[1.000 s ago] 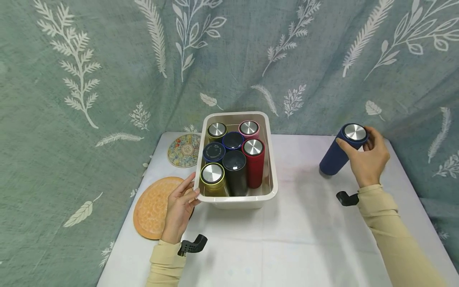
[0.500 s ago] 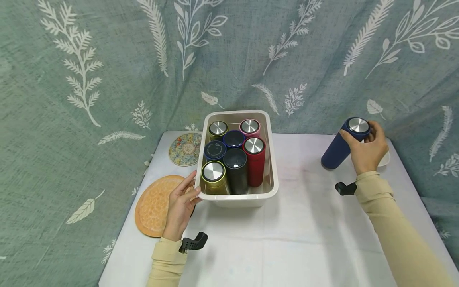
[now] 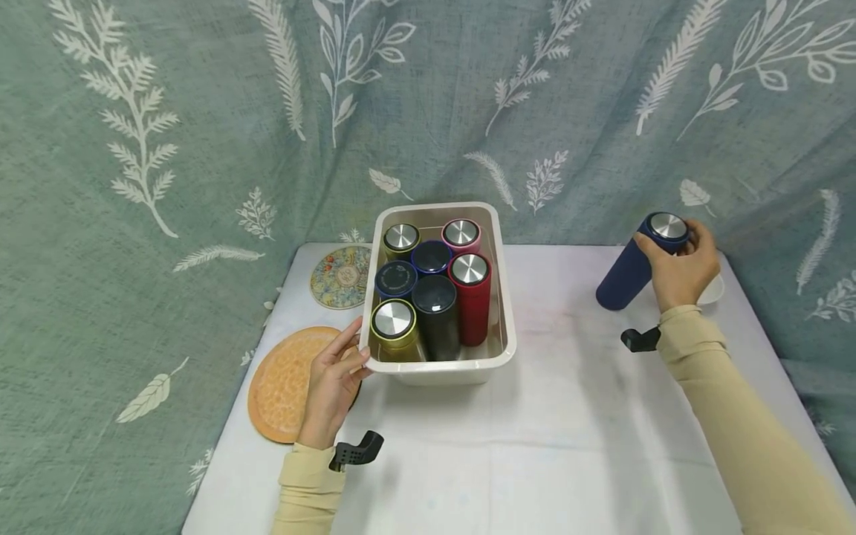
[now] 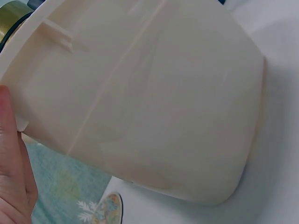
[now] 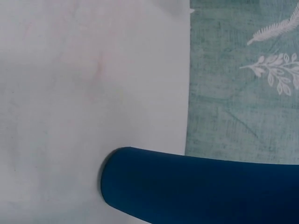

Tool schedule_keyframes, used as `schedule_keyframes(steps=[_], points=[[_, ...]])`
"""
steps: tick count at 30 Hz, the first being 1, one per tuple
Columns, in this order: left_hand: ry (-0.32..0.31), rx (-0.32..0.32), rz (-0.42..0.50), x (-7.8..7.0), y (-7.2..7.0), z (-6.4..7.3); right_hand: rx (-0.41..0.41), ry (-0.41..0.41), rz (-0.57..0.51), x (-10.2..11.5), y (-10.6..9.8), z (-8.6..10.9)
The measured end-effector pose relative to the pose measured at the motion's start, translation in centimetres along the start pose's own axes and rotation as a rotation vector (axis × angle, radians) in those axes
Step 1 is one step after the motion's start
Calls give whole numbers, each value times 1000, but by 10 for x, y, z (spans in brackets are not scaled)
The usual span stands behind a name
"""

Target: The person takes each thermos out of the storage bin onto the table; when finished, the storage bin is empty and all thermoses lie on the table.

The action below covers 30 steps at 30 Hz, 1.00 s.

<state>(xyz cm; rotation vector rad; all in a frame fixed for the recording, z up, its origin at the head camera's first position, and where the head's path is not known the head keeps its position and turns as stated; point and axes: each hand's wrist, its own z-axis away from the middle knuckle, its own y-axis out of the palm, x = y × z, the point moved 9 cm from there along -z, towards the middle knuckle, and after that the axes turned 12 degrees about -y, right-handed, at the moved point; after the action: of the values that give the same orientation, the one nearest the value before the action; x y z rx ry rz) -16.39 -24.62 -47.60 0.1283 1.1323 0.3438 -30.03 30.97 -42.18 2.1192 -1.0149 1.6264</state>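
Observation:
My right hand (image 3: 689, 267) grips a dark blue thermos flask (image 3: 626, 273) near its silver-topped lid, at the right of the head view. The flask leans, its lid toward the hand. In the right wrist view its blue body (image 5: 201, 186) shows along the bottom, but no fingers do. My left hand (image 3: 332, 380) holds the near left corner of a cream plastic bin (image 3: 441, 366), thumb at the rim. The left wrist view is filled mostly by the bin's outer wall (image 4: 154, 107). Inside the bin stand several flasks, among them a red one (image 3: 474, 312) and a black one (image 3: 438, 327).
A round orange mat (image 3: 284, 386) lies left of the bin, partly behind my left hand. Behind it is a patterned round mat (image 3: 339, 276). A white dish (image 3: 712, 291) shows partly behind my right hand. A green leaf-print cloth (image 3: 562, 111) hangs behind the white table (image 3: 535, 446).
My right hand has moved slightly up and back in the head view with the blue thermos flask. Part of the white dish has come into sight. The left hand stays on the bin.

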Motion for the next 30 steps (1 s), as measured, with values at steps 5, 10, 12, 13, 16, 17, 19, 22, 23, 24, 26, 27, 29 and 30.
schedule_keyframes(steps=[5, 10, 12, 13, 16, 17, 19, 22, 23, 24, 26, 27, 29, 30], points=[[-5, 13, 11, -1, 0, 0, 12, -8, 23, 4, 5, -7], [-11, 4, 8, -1, 0, 0, 24, 1, 48, 3, 7, -7], [-13, 1, 5, -1, 0, 0, 25, 10, 44, 1, 7, -6], [-14, 1, 4, -1, 0, 0, 26, 12, 43, 0, 7, -6], [-16, 4, 3, -1, 0, 1, 31, 5, 44, -1, 6, -8], [-16, 5, 2, -1, 0, 1, 37, 0, 45, -1, 7, -8], [-16, 5, 2, -1, 0, 1, 53, -14, 57, -1, 7, -9], [-15, 6, -2, -1, 0, 1, 74, -37, 77, -1, 8, -10], [-14, 8, -3, -1, 0, 1, 80, -44, 83, -1, 8, -11], [-16, 8, -1, -1, 1, 1, 84, -51, 89, -1, 8, -11], [-18, 8, 7, -1, 1, 1, 89, -64, 97, -1, 8, -11], [-18, 9, 12, -1, 1, 1, 92, -70, 100, -1, 8, -11], [-20, 9, 22, 0, 1, 0, 95, -79, 100, -2, 7, -11], [-21, 9, 26, 0, 1, 0, 97, -82, 102, -2, 7, -10]])
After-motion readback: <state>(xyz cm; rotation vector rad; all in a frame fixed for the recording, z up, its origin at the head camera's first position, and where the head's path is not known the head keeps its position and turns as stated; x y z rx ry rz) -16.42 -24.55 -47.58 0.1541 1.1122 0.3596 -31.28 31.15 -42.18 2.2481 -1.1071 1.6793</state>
